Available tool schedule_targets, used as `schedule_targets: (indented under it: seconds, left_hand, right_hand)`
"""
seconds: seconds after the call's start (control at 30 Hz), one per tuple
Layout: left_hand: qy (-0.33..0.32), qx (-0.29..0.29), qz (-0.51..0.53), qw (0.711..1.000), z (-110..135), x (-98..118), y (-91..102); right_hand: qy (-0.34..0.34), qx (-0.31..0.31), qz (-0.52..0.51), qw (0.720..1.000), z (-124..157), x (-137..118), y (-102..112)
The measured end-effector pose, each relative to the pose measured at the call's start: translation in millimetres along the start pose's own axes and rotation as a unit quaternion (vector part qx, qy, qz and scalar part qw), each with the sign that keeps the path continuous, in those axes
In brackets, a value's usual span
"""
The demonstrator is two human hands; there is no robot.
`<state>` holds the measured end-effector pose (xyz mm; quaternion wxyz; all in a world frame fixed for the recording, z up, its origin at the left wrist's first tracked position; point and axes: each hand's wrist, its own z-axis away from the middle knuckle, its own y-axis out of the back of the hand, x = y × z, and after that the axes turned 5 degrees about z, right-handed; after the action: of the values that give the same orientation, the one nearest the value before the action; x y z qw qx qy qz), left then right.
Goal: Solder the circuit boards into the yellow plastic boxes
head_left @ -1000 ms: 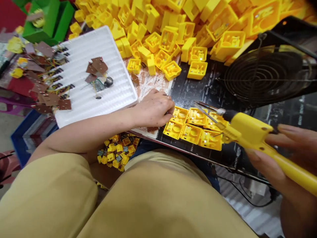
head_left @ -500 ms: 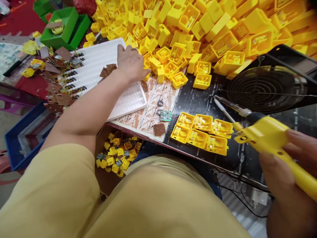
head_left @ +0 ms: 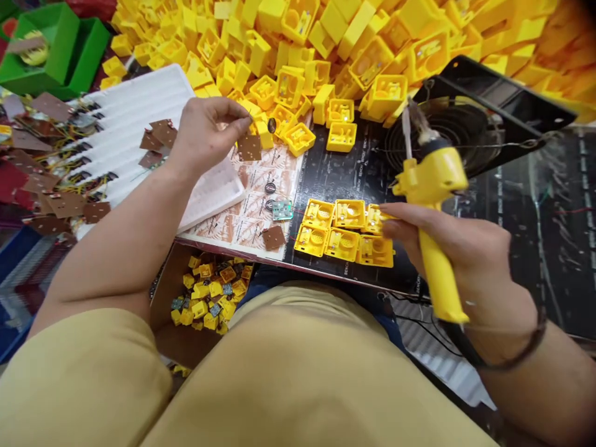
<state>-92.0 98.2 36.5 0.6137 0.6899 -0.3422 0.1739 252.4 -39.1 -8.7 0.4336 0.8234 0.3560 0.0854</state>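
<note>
Your left hand, upper left of centre, has its fingers pinched, seemingly on the brown board just below them; your right hand grips the yellow soldering tool, tip upward. The yellow cases, rows running left-right mid-frame, lie lower right of the pinch, nearer your right hand.
</note>
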Motion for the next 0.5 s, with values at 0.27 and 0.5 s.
schedule_targets:
  seconds: [0.27, 0.5]
  left_hand:
    - [0.032, -0.097, 0.253, 0.962, 17, 21, -10.8]
    - [-0.065, -0.161, 0.155, 0.973, 20, 40, -20.2]
  right_hand:
    - [0.027, -0.074, -0.002, 0.997, -13, 17, -42]
    - [-0.031, -0.07, 0.034, 0.997, -4, -8, -46]
